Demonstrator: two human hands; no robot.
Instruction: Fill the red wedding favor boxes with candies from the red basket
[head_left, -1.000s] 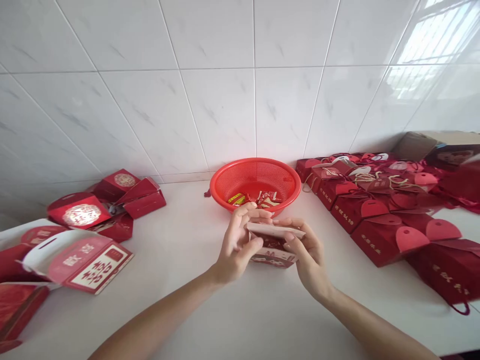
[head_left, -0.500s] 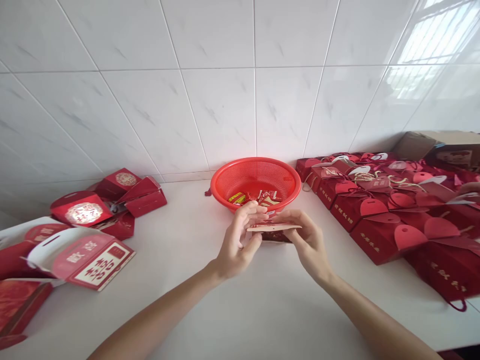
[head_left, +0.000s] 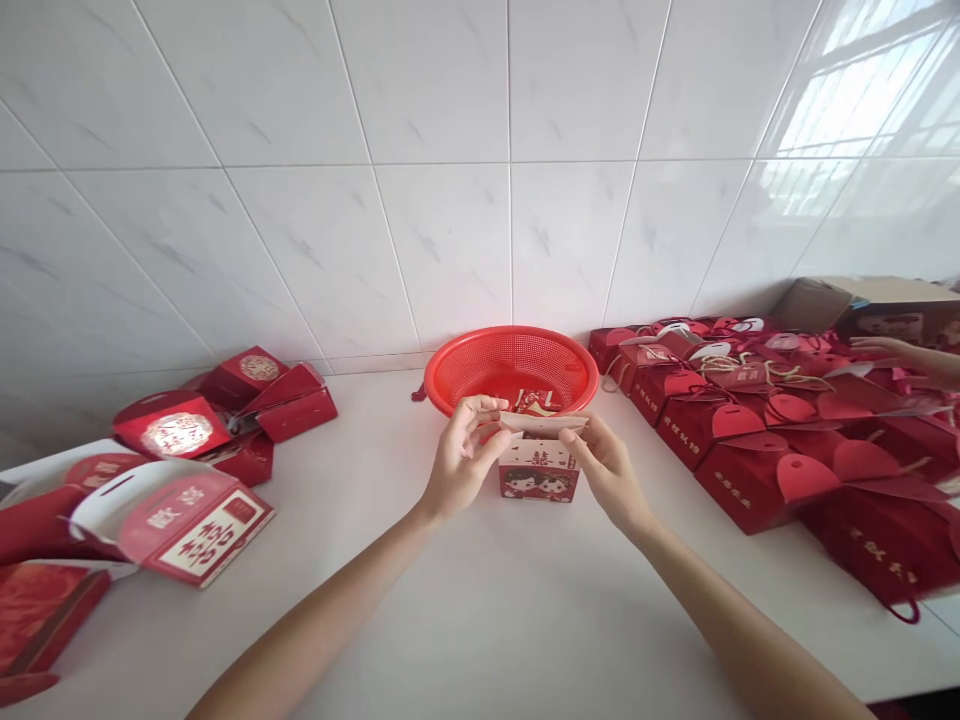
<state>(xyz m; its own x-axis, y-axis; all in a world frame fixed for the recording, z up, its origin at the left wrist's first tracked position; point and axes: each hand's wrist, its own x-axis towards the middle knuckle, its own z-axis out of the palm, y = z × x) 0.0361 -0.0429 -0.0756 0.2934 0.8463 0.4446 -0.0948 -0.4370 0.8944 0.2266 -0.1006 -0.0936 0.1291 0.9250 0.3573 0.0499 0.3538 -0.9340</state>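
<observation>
A small red and pale-pink gift box (head_left: 538, 484) with two cartoon figures on its front stands upright on the white table, in front of a red plastic basket (head_left: 437, 388). My left hand (head_left: 463, 455) pinches the left end of its top flap between thumb and fingers. On the other side, my right hand (head_left: 606, 468) grips the right end of that flap, thumb at the front edge. The top is partly open, with a dark gap under the flap. Small wrapped packets (head_left: 536, 400) lie inside the basket, partly hidden behind my hands and the box.
Several red gift boxes (head_left: 739, 475) with cord handles fill the right side. Loose red boxes (head_left: 178, 428) lie at the left. Another person's hand (head_left: 904, 352) reaches in over the right-hand boxes, near a cardboard box (head_left: 817, 300). A tiled wall (head_left: 442, 240) rises behind.
The gift box's printed front has come into view as the flap in my hands rose and tilted back. At the right, the other person's hand has reached further in. My view has tilted slightly up.
</observation>
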